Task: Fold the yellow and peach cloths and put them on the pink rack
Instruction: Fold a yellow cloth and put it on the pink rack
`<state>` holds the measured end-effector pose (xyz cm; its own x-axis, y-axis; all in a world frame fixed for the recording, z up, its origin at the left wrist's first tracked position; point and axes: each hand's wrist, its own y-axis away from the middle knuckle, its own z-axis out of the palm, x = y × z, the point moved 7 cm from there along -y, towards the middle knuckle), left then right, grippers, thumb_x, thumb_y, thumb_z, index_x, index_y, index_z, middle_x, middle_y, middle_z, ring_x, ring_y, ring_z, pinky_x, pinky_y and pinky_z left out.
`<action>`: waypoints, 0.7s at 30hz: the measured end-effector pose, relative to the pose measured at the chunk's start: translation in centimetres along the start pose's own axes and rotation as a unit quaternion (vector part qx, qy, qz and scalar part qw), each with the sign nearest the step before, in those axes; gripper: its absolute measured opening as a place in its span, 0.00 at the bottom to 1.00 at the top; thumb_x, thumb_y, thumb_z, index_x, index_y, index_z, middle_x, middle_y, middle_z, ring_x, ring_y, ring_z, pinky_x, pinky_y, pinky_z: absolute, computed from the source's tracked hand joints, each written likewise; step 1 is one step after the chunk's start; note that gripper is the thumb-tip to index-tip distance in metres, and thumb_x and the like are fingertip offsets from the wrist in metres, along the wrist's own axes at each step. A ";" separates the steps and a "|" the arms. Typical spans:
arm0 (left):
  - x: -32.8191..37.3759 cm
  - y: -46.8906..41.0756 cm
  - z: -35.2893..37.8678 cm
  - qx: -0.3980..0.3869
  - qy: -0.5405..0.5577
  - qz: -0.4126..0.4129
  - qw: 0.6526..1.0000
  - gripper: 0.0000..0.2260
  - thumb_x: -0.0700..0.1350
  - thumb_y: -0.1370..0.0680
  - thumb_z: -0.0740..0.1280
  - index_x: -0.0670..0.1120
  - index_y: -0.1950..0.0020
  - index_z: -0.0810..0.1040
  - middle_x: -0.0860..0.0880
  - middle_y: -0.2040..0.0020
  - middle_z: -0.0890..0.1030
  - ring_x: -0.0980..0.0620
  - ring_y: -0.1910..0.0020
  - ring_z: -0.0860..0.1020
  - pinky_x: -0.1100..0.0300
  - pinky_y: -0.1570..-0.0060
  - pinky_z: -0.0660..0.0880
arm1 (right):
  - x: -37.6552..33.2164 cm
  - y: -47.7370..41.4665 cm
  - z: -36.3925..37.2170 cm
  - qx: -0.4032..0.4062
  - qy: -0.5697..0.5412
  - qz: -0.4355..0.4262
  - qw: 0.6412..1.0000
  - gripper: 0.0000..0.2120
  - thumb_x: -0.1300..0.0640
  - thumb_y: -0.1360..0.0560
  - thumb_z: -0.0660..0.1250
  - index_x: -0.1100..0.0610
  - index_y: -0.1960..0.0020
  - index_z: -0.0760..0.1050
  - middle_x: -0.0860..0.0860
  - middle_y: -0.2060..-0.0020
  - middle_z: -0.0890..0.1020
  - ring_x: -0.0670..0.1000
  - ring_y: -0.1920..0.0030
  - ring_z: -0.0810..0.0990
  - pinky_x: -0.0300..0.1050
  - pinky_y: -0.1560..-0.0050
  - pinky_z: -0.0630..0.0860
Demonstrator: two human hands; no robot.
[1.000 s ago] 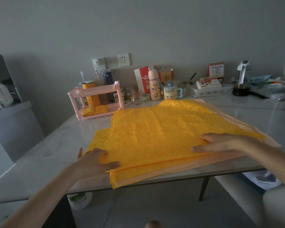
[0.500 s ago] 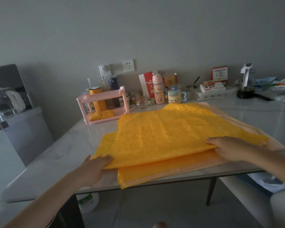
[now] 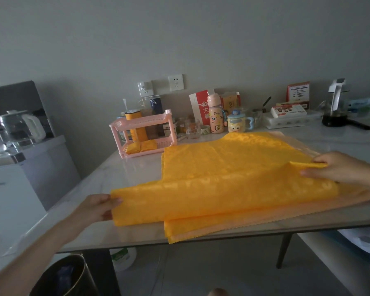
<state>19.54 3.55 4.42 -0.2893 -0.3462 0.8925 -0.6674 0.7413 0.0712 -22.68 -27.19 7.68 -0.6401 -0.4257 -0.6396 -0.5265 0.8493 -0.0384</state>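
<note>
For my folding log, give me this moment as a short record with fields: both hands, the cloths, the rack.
left hand: pinches near left corner of the top yellow cloth
right hand: pinches its near right corner, raised off the pile
top yellow cloth: near edge lifted, far part flat
lower yellow cloth: flat beneath it
peach cloth: bottom of the pile, on the table
pink rack: beyond the pile's left side, folded yellow pieces on lower shelf

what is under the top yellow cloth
Under the top yellow cloth lie another yellow layer and a peach cloth, edges showing at the near and right sides. Their middles are covered, so anything between cannot be seen.
</note>
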 end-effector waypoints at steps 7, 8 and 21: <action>-0.7 -2.8 2.1 0.134 -0.047 -0.009 0.990 0.14 0.48 0.22 0.63 0.43 0.64 0.72 0.44 0.64 0.72 0.47 0.62 0.72 0.57 0.62 0.68 | 3.0 -1.0 2.2 0.061 -0.145 0.110 0.981 0.26 0.45 0.44 0.80 0.61 0.56 0.78 0.59 0.57 0.81 0.58 0.56 0.79 0.47 0.58 0.73; -0.7 -3.1 2.1 0.152 -0.099 -0.003 0.983 0.17 0.48 0.21 0.63 0.43 0.68 0.68 0.44 0.67 0.69 0.47 0.65 0.70 0.57 0.65 0.64 | 3.3 -1.5 2.1 0.087 -0.104 0.102 0.985 0.15 0.50 0.32 0.74 0.61 0.60 0.75 0.59 0.59 0.80 0.58 0.58 0.78 0.46 0.61 0.71; 0.7 0.7 3.7 0.237 -0.456 0.043 0.857 0.12 0.51 0.20 0.56 0.46 0.46 0.73 0.47 0.55 0.78 0.50 0.62 0.71 0.59 0.64 0.64 | 3.2 -1.5 3.6 0.221 0.198 0.023 0.955 0.17 0.50 0.24 0.63 0.61 0.65 0.69 0.54 0.75 0.74 0.52 0.74 0.73 0.43 0.75 0.68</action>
<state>16.36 1.67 3.42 -0.6230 -0.7676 0.1505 -0.7581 0.5450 -0.3581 -21.92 -28.74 2.88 -0.8640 -0.3950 -0.3120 -0.2607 0.8814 -0.3941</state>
